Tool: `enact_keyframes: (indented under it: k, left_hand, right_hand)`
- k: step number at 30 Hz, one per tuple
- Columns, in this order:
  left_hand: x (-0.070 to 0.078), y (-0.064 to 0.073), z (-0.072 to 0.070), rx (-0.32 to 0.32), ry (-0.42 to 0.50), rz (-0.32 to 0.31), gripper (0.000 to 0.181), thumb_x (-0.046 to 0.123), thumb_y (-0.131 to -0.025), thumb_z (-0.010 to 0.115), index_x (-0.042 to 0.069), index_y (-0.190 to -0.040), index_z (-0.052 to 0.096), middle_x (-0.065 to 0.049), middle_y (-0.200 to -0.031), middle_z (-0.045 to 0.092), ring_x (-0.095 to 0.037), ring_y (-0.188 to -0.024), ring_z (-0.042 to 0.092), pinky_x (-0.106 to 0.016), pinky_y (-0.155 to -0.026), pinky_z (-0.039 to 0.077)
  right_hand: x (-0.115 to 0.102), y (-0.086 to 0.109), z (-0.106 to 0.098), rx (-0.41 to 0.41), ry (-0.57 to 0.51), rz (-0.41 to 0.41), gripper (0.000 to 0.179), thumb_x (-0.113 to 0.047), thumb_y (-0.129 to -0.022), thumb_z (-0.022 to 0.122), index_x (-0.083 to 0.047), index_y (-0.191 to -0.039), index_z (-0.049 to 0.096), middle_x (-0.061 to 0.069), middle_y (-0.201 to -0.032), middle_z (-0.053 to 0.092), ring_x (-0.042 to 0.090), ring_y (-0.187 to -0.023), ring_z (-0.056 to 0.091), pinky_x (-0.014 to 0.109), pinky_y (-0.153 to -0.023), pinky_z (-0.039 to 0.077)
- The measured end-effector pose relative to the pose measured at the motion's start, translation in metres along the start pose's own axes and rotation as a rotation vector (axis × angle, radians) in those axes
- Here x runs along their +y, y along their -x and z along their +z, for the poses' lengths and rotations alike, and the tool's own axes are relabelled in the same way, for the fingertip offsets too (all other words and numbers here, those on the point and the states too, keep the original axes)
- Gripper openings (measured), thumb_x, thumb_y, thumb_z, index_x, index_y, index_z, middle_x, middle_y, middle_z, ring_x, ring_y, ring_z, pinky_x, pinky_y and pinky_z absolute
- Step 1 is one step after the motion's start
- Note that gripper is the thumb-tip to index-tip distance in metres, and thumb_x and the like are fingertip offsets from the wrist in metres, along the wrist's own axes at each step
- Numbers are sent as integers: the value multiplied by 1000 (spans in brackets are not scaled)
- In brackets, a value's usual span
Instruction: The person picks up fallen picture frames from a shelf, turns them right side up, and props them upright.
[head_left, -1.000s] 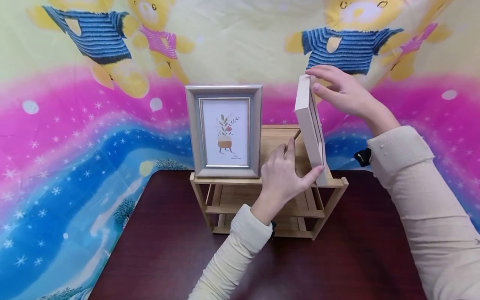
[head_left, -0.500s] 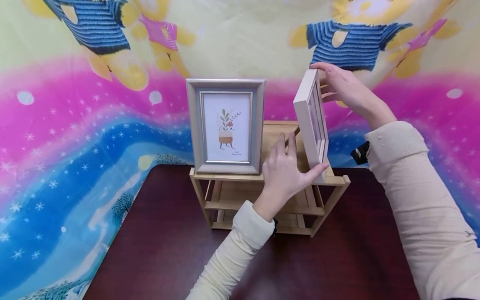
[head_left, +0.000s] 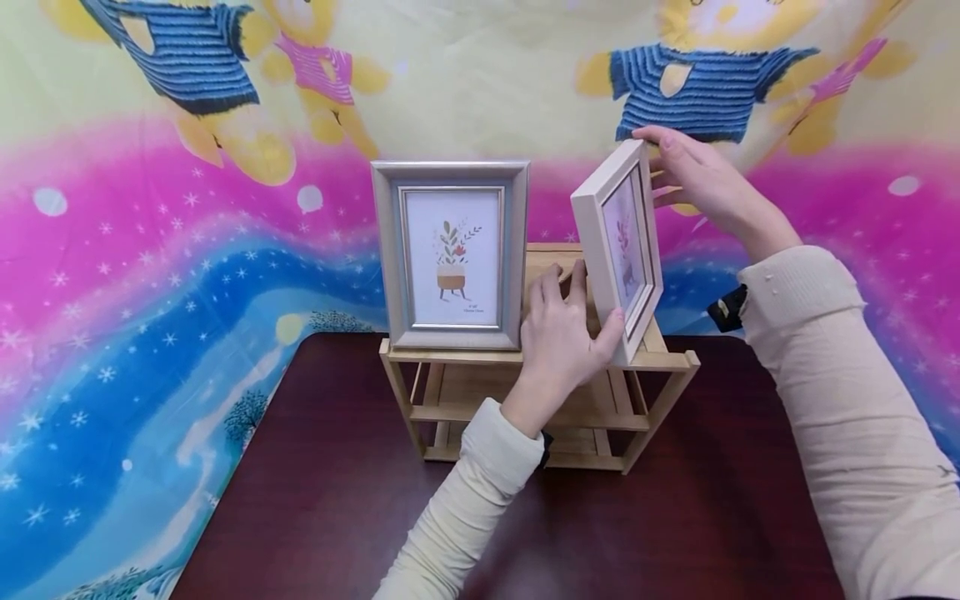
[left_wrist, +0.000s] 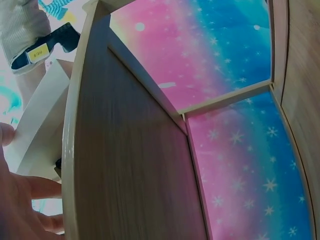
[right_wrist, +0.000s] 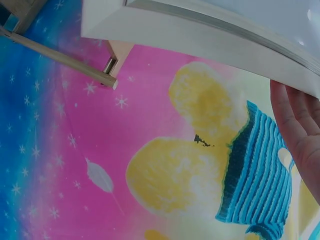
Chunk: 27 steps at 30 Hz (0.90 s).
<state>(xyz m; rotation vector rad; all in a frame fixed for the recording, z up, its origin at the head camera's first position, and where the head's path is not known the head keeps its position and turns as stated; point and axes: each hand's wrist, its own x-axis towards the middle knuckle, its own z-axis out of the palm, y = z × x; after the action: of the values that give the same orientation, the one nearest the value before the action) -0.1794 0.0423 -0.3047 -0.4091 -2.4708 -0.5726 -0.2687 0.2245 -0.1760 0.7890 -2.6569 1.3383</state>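
Observation:
A cream picture frame point(head_left: 628, 242) with a pink plant print stands tilted on the right part of the wooden shelf's point(head_left: 555, 258) top, its face turned partly toward me. My left hand point(head_left: 558, 333) holds its lower left side, thumb on the edge and the other fingers toward the back. At the upper right corner, my right hand point(head_left: 708, 183) grips the frame, one finger over the top and the others behind the side. From the right wrist, those fingers point(right_wrist: 292, 110) meet the frame's white edge point(right_wrist: 200, 42). The right thumb is hidden.
To the left on the shelf top stands a silver-grey picture frame point(head_left: 382, 258) with a potted plant print. Lower shelf boards point(head_left: 480, 400) sit beneath. The shelf rests on a dark red table point(head_left: 322, 500) before a bear-patterned cloth point(head_left: 480, 67).
The cream frame has turned from nearly edge-on so that its front shows more, and its near edge has shifted left. My left thumb has moved left with it; the right hand follows its corner.

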Motion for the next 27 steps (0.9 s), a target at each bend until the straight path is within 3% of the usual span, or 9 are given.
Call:
enact_keyframes:
  k: [5, 10, 18, 24, 27]
  left_hand:
    - [-1, 0, 1, 22, -5, 5, 69, 53, -84, 37, 10, -138, 39, -12, -111, 46, -25, -99, 40, -28, -60, 46]
    - [0, 0, 0, 7, -1, 10, 67, 51, -86, 34, 9, -138, 39, -13, -113, 50, -24, -98, 44, -30, -65, 47]
    - [-3, 3, 2, 84, 148, 23, 58, 38, -88, 40, 2, -134, 44, -14, -120, 53, -25, -106, 51, -39, -77, 50]
    - [-4, 5, 0, 111, 309, 34, 57, 26, -91, 44, -5, -137, 32, -18, -123, 51, -27, -111, 51, -38, -88, 46]
    - [-5, 6, -2, 161, 325, 55, 57, 21, -91, 47, -8, -137, 29, -18, -117, 54, -25, -105, 54, -35, -85, 47]
  right_hand:
    - [2, 4, -2, -2, 1, 6, 53, -45, -96, 28, -19, -143, 28, 20, -125, 46, 19, -100, 52, 25, -83, 48]
    - [5, 8, -4, 7, -9, -4, 51, -41, -97, 29, -19, -143, 28, 19, -123, 46, 19, -99, 52, 20, -80, 47]
    - [12, 13, -9, 39, -55, -39, 50, -39, -97, 32, -16, -141, 33, 5, -114, 54, 14, -94, 56, 15, -75, 47]
    - [13, 17, -13, 67, -40, -34, 48, -36, -97, 35, -17, -141, 34, 2, -114, 54, 8, -90, 58, 14, -73, 48]
    - [14, 19, -14, 78, -36, -17, 46, -30, -97, 39, -21, -142, 33, 2, -116, 54, 7, -91, 57, 13, -72, 47]
